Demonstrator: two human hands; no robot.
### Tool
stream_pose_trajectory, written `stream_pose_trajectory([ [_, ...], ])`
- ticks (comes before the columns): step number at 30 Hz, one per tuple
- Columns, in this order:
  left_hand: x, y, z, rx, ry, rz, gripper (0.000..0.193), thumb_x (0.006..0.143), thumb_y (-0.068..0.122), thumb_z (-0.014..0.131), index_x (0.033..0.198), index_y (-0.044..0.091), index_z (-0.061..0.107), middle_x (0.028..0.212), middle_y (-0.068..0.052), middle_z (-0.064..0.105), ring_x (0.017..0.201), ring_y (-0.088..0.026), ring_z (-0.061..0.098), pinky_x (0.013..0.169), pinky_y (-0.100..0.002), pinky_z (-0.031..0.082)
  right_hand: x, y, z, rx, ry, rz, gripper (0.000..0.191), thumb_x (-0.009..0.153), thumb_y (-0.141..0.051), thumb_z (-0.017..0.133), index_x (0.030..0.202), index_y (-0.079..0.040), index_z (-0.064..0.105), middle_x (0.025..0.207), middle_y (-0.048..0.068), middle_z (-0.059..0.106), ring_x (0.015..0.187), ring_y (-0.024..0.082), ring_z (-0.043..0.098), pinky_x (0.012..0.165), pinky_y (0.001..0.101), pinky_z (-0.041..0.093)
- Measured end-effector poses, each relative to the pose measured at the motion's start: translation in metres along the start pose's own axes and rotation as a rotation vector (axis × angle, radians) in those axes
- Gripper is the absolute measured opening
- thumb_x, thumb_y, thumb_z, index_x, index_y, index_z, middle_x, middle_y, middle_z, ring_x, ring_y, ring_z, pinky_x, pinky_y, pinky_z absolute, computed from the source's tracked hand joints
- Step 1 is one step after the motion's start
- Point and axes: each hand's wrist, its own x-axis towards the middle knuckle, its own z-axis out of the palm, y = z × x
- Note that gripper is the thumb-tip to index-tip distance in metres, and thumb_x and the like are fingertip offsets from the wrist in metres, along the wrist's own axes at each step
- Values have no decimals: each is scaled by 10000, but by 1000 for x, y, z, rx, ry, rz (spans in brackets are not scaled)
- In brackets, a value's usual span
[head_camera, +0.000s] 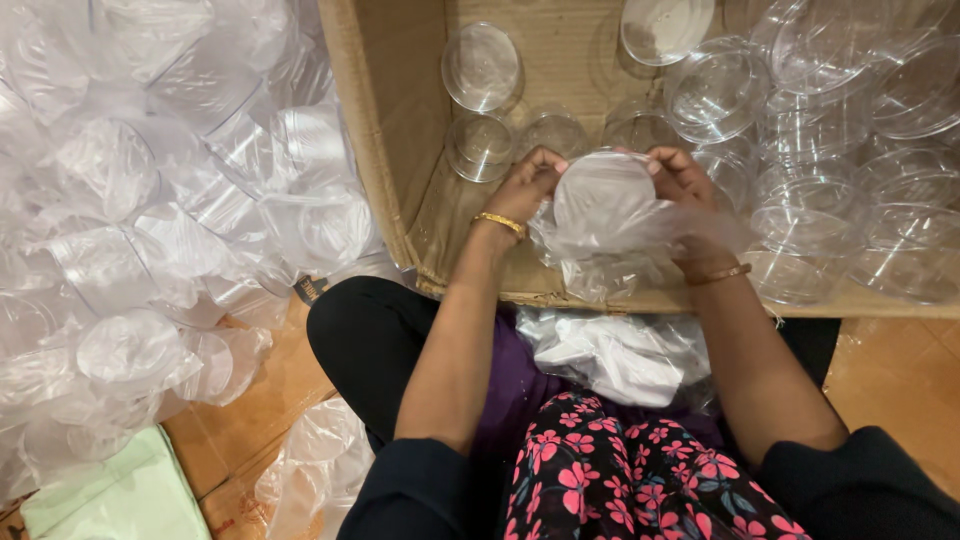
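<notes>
Both hands over the cardboard box. Left hand and right hand pinch a round clear container half inside a thin plastic bag. Best to keep fingers on the rim, film taut, so it slides cleanly.

You sit on a glossy orange-brown floor. Left of the open cardboard box: heaped clear plastic bags; nearer you, a pale green sheet. Warm, even light.

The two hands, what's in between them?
In the head view, a round clear plastic container in a thin plastic bag sits between the left hand and right hand, both gripping it.
</notes>
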Motion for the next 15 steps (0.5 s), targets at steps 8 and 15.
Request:
stream_pose_trajectory([
  [8, -1, -2, 0, 13, 9, 131, 169, 1016, 262, 689, 1057, 99, 669, 863, 86, 572, 734, -30, 417, 675, -215, 361, -12, -27, 18, 58, -78, -147, 52, 1083, -118, 561, 1116, -104, 599, 1494, 80, 593, 1217, 87, 606, 1047, 284, 507],
  [15, -6, 6, 11, -65, 128, 233, 200, 1019, 301, 670, 1050, 109, 621, 803, 55, 619, 651, -12, 444, 570, -197, 310, 5, 0, 23, 138, 120, -34, 118, 1139, -169, 596, 1226, -89, 591, 1142, 69, 601, 973, 99, 572, 899, 274, 474],
])
